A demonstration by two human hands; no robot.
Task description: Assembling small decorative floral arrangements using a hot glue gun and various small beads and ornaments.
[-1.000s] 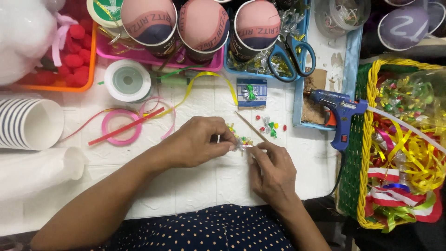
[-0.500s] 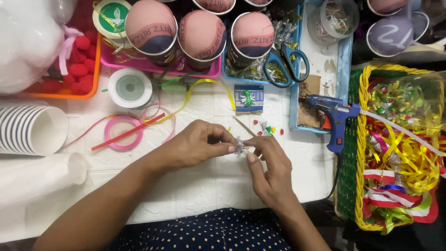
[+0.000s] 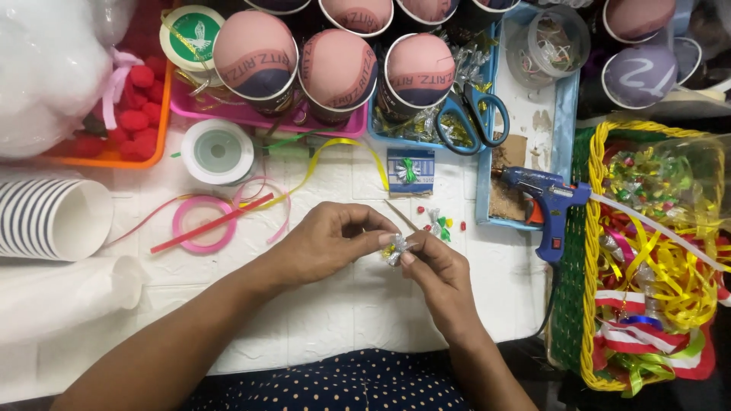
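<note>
Tiny silver foil bow (image 3: 396, 249) pinched between both hands over the middle of the white table (image 3: 335, 320), toward its front edge. Left hand (image 3: 327, 242) curled, thumb and forefinger closed on the bow's left side; right hand (image 3: 438, 270) closed on its right side with fingertips touching the foil. Hard to tell whether anything yellow beneath it is part of the same bow or a separate scrap.

Just behind the hands, a thin wooden stick (image 3: 401, 216) and a scatter of small finished bows (image 3: 440, 225); near the back of the table, a small blue card with a green bow (image 3: 410, 171). Off to the left, a pink ribbon spool (image 3: 202, 224) and a white spool (image 3: 217, 151). At the right edge, a blue glue gun (image 3: 544, 202) lying partly on a blue tray (image 3: 563, 106), nozzle pointing left, scissors (image 3: 472, 114) behind it.

Likely trouble: foil this small slipping from the pinch and dropping among the loose bows, or being crushed flat by too firm a squeeze. Also a risk of a wrist brushing the glue gun's tip when reaching right, should it be hot.
</note>
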